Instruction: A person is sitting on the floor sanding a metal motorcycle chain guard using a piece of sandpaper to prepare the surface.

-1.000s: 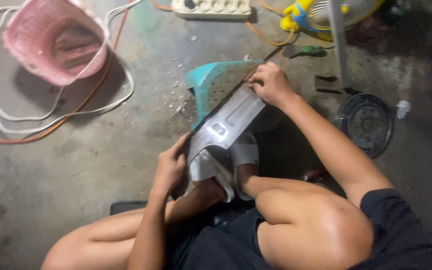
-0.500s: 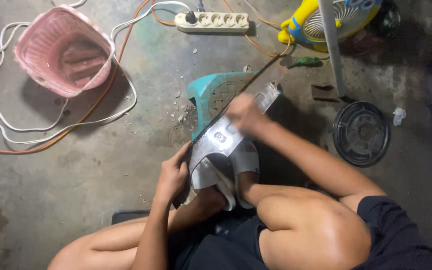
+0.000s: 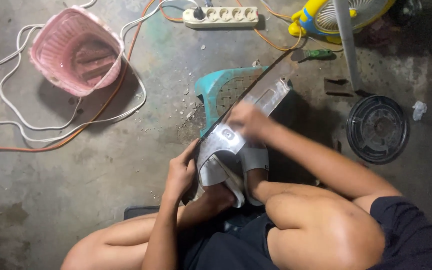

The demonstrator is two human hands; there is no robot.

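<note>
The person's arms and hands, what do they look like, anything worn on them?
Both arms are bare from hand to upper arm. The left hand and right hand show no gloves, and no rings, watch or bracelet can be made out. A dark short sleeve covers the right shoulder; the right hand looks motion-blurred.

A bare, stained concrete floor carries everything, with pale chips scattered near its middle. On it, a pink basket lies at ten o'clock ringed by white and orange cables, a white power strip at twelve and a yellow fan at one. A teal stool stands at centre, a green-handled screwdriver just beyond it, and a black round grille lies at three o'clock.
</note>
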